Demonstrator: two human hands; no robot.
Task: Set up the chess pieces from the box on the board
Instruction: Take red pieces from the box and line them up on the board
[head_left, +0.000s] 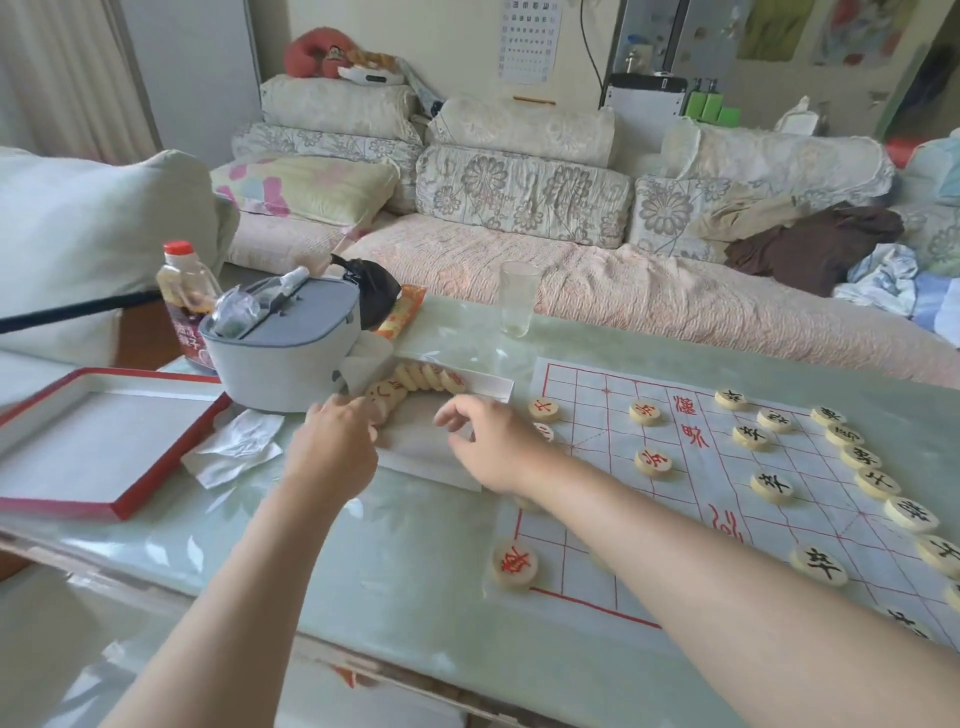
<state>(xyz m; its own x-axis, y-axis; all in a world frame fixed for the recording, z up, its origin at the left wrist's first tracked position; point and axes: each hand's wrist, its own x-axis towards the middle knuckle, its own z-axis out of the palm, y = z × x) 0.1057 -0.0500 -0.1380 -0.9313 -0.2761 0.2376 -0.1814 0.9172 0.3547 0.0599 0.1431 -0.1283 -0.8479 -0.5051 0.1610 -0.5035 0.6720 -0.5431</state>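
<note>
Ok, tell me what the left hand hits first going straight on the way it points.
The curved row of round cream pieces with red characters, right at the left hand's fingertips; whether they already touch is unclear.

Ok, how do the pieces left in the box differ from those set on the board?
The box pieces lean on edge, overlapping in a curved row; the board pieces lie flat and apart. The box pieces' legible marks are red; the board pieces carry red on one side, black on the other. Both are pale round discs.
</note>
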